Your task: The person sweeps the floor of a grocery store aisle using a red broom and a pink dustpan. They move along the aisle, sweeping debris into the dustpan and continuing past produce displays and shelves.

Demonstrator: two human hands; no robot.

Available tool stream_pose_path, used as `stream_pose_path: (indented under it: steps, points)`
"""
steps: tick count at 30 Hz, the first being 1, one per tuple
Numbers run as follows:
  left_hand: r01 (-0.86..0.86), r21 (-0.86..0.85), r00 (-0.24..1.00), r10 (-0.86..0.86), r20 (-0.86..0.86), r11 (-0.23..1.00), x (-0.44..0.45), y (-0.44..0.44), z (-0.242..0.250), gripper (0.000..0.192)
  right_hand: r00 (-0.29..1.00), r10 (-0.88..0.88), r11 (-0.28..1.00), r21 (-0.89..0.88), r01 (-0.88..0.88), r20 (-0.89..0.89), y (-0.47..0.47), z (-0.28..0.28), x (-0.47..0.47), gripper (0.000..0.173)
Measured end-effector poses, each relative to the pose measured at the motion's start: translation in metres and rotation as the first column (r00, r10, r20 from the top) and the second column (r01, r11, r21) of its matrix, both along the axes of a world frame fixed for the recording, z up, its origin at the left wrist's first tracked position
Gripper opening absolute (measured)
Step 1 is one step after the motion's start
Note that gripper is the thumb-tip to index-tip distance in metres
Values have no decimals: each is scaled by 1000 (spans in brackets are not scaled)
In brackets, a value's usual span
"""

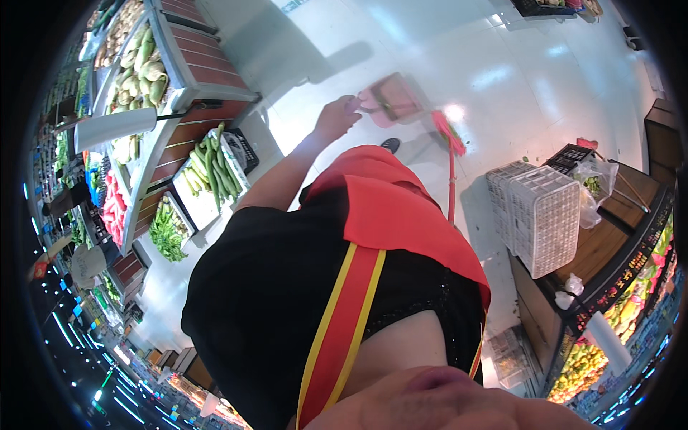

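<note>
My left hand [337,119] reaches forward over the floor, its fingers closed around the handle end of a pink dustpan [395,102]. The dustpan is blurred, with some green scraps in it. To its right, a broom with red bristles [449,133] touches the floor, green leaf bits at its bristles. The broom's red stick [452,188] runs back toward my body and disappears behind my red apron [398,209]. My right hand is out of view. One dark shoe [391,145] shows past the apron's edge.
On the left are a produce stand [185,91] with pale-green radishes and a low crate of long green vegetables [215,166]. Stacked white plastic crates [543,215], a black crate [570,157] and a wooden-topped display [607,236] are on the right. Another dark crate [543,8] lies ahead.
</note>
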State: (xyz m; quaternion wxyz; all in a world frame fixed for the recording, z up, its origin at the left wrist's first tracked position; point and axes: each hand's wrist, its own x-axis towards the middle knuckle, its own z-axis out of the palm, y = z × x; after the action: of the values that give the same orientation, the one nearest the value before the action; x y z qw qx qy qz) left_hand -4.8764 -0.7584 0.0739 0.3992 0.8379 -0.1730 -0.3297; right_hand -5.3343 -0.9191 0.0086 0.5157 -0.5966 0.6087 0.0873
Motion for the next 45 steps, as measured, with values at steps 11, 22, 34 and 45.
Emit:
stream_pose_path:
  steps: [11,22,34,45]
  points:
    - [-371,206,926,378,7,905,39,19,-2,48,655,692,635,-177,-752,-303,-195,6,137,54]
    - [-877,254,445,889,109,407,-55,68,76,42,-111,956,-153,-139,-978,-273,-287,-40,403,55]
    - [-965,260,32,999,33,23,-61,156,25,38,-236,931,-302,-227,-926,-277,-64,-60,641,36]
    - [-925,312,-239,970,-38,-215,-60,198,13,41,-482,860,-506,-159,-848,-166,26,22,775,42]
